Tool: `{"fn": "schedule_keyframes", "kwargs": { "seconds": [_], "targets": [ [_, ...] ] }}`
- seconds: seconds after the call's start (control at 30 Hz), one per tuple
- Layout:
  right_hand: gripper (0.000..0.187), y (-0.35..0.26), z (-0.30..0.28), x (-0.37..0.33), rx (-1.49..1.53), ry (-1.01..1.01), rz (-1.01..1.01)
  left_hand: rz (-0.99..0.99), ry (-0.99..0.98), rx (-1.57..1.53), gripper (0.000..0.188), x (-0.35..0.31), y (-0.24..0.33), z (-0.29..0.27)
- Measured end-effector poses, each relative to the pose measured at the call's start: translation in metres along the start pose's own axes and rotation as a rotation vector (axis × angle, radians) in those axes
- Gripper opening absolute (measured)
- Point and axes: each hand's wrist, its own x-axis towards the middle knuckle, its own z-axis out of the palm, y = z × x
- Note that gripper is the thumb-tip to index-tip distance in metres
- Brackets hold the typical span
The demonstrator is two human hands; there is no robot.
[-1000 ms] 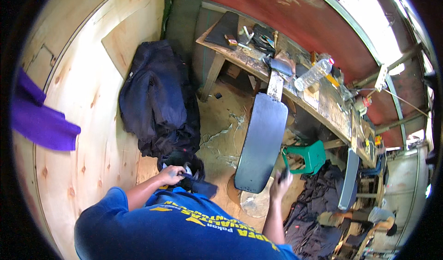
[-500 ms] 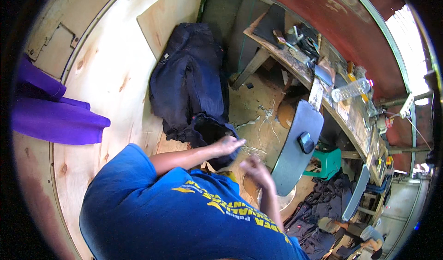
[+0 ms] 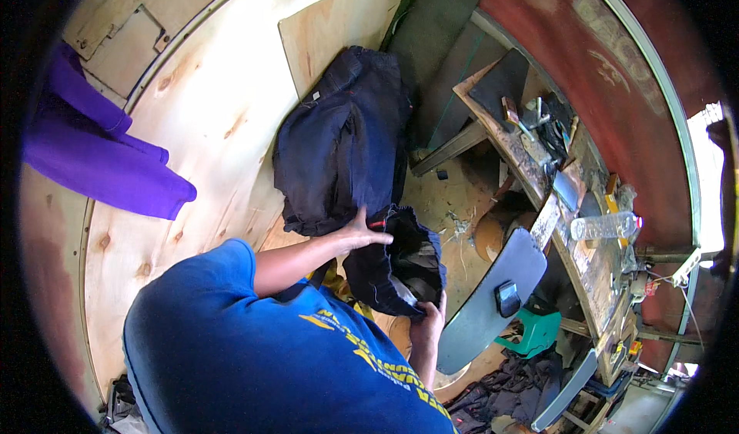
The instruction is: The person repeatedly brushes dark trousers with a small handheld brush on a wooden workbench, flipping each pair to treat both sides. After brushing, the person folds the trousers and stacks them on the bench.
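Observation:
A dark navy garment [image 3: 368, 280] hangs in front of me with its round opening spread, showing a shadowed inside. My left hand [image 3: 360, 234] grips the far left edge of that opening, thumb pointing up, beside a small red patch. At the near right edge my right hand [image 3: 431, 320] has its fingers closed on the rim; part of that hand is hidden by the cloth. Just beyond the left hand, dark trousers [image 3: 342, 149] are heaped against the light wooden wall.
A green stool [image 3: 535, 332] stands at the right beyond a grey board [image 3: 493, 299] with a black phone-like object [image 3: 507, 298] on it. Behind is a cluttered wooden workbench [image 3: 531, 164] with a plastic bottle [image 3: 604, 226]. More dark clothes [image 3: 508, 388] lie lower right.
Both hands were apart from each other, the right one raised and blurred. Now they hold opposite edges of the garment, and its opening is spread wider. The view has shifted slightly.

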Motion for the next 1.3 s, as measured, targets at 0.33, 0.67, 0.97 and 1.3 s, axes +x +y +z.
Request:
{"fn": "schedule_keyframes", "kwargs": {
  "seconds": [0.33, 0.67, 0.97, 1.3],
  "targets": [
    [0.073, 0.036, 0.054, 0.062, -0.591, 0.245, 0.081, 0.693, -1.289, 0.273, 0.061, 0.070, 0.023, 0.003],
    [0.061, 0.030, 0.071, 0.029, -0.010, 0.421, 0.317, 0.440, 0.542, 0.565, 0.048, 0.359, 0.078, -0.260],
    [0.056, -0.001, 0.185, 0.118, -0.641, 0.182, 0.246, 0.798, -0.972, 0.282, 0.044, 0.139, 0.087, -0.152],
    [0.029, 0.087, 0.064, 0.033, 0.120, 0.472, 0.569, 0.411, 0.109, 0.797, 0.068, 0.443, 0.035, -0.246]
  ]
}}
